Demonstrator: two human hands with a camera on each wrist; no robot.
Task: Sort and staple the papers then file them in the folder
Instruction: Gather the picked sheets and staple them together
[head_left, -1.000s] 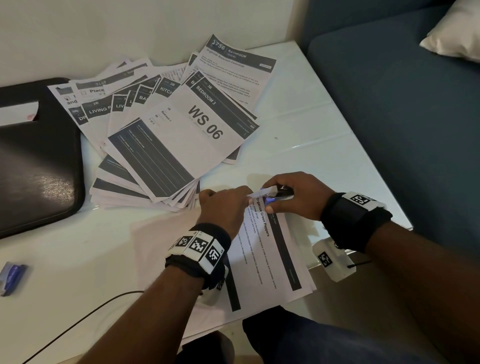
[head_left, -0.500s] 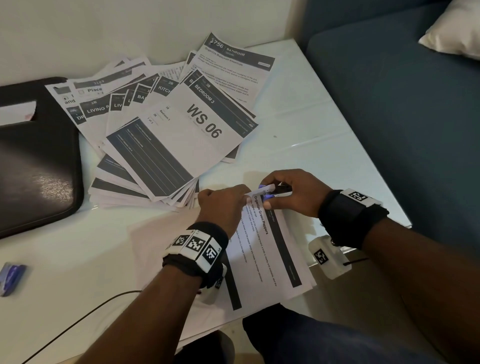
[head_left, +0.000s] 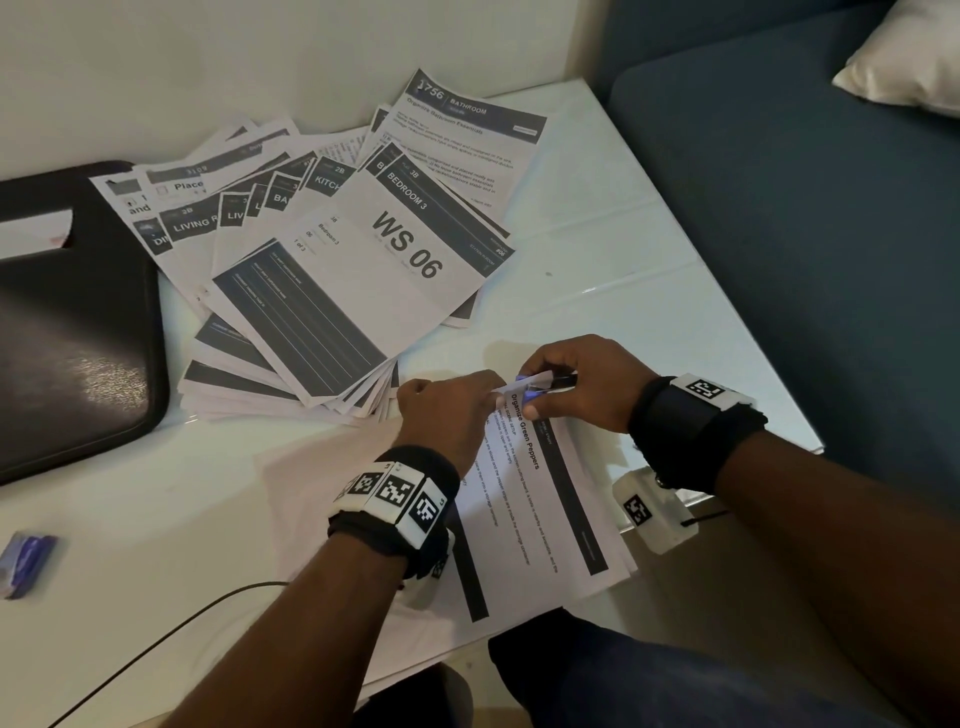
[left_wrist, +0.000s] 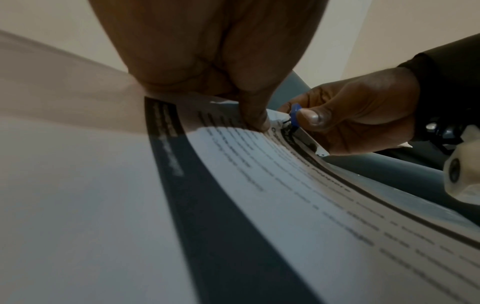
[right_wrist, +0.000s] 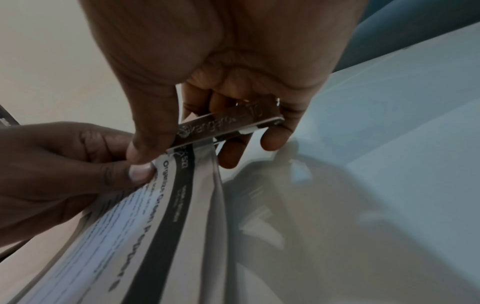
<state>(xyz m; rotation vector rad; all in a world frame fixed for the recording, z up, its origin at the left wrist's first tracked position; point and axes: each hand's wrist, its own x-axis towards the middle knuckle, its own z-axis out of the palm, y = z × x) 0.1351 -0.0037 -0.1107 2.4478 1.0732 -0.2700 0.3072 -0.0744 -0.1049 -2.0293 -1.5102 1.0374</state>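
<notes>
A: What have your hands got hold of?

B: My right hand (head_left: 576, 382) is curled round a small stapler (right_wrist: 228, 123), thumb on its metal top plate, fingers underneath. I read "vargard" or something close stamped on that plate; the first letters are blurred. A blue plastic part of it shows in the left wrist view. Its mouth sits over the top corner of a paper set (head_left: 530, 499).

A: And the left?

B: My left hand (head_left: 447, 415) pinches that same corner, thumb on top, right beside the stapler. The corner is lifted off the table (head_left: 649, 291); the rest of the set lies flat near the front edge.

A: Any heading on the top sheet?

B: "Organize Green Peppers", beside a dark band. The smaller print is too blurred for me.

A: What's further out?

B: A fanned pile of loose papers (head_left: 332, 270) behind my hands. The top sheet reads "WS 06", "BEDROOM 3", "3B", "1 of 3". Another says "1756 BATHROOM, Organize Bathroom Essentials". Partial headers show "LIVING", "KITCH", "Place".

A: The folder?

B: A black folder (head_left: 72, 332) lies at the left, touching the pile's edge. A small blue object (head_left: 26, 564) sits at the near left, too blurred to identify. A blue sofa (head_left: 805, 208) with a pale cushion (head_left: 909, 57) stands to the right.
</notes>
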